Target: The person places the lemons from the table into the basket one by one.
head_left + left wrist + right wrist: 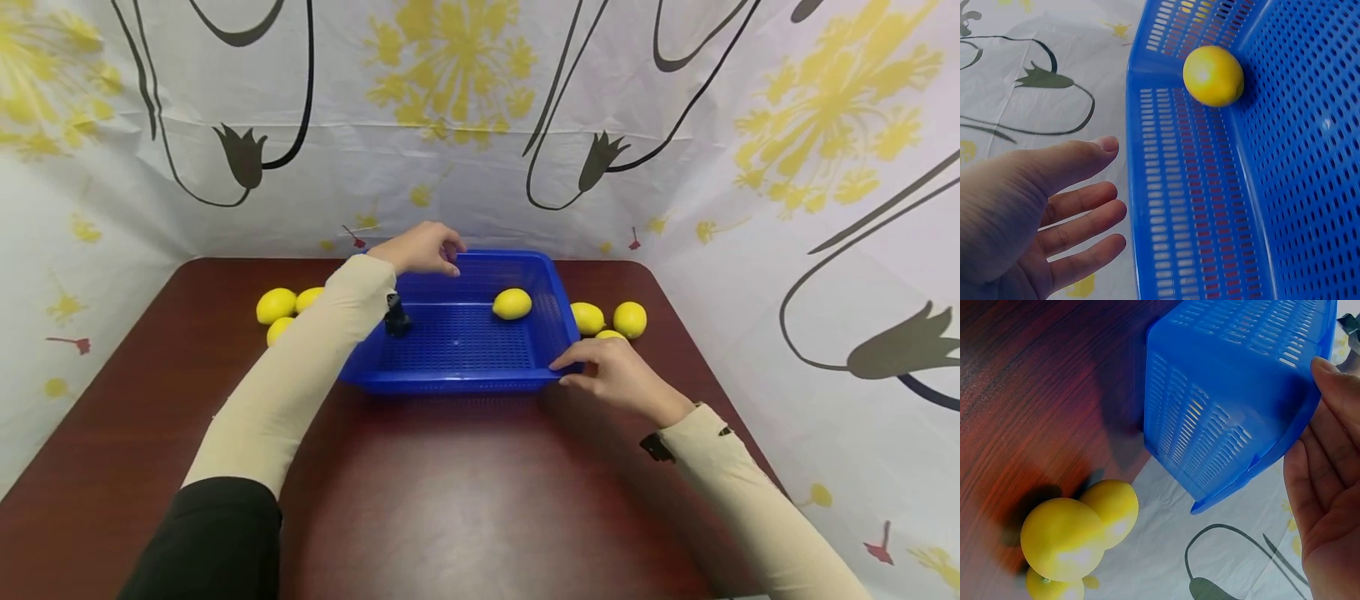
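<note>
A blue plastic basket (457,379) with perforated walls stands on the table, and one lemon (512,304) lies inside towards its far right. My right hand (618,379) pinches the rim at the near right corner. In the right wrist view, the thumb (1329,372) lies against the outer side of that rim. My left hand (423,248) is by the far rim, towards the left, holding nothing. The left wrist view shows its fingers (1085,228) extended and slightly bent, a small gap from the rim. The same lemon (1213,76) shows there in the basket's corner.
Several lemons lie outside the basket: a group (276,306) to its left, partly behind my left forearm, and another group (630,319) to its right. The dark red-brown table (450,500) is bordered by a patterned white cloth (450,192) at the back and sides.
</note>
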The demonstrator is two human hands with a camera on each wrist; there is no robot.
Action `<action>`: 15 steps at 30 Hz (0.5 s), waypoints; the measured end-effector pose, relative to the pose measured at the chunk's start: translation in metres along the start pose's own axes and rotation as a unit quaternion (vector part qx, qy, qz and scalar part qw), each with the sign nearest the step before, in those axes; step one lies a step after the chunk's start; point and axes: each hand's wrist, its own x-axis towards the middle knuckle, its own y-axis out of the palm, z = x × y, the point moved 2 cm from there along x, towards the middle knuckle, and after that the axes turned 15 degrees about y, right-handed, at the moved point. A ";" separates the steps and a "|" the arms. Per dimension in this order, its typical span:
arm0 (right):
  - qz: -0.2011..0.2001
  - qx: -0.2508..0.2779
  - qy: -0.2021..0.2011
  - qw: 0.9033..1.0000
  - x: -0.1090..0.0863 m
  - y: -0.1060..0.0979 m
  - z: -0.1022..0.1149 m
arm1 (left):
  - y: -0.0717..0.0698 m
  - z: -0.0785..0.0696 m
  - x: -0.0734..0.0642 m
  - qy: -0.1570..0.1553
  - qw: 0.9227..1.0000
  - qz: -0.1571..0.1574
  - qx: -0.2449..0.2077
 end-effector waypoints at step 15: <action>0.008 -0.004 0.018 1.000 -0.001 0.000 0.002 | -0.017 0.016 -0.046 -0.002 1.000 -0.026 -0.004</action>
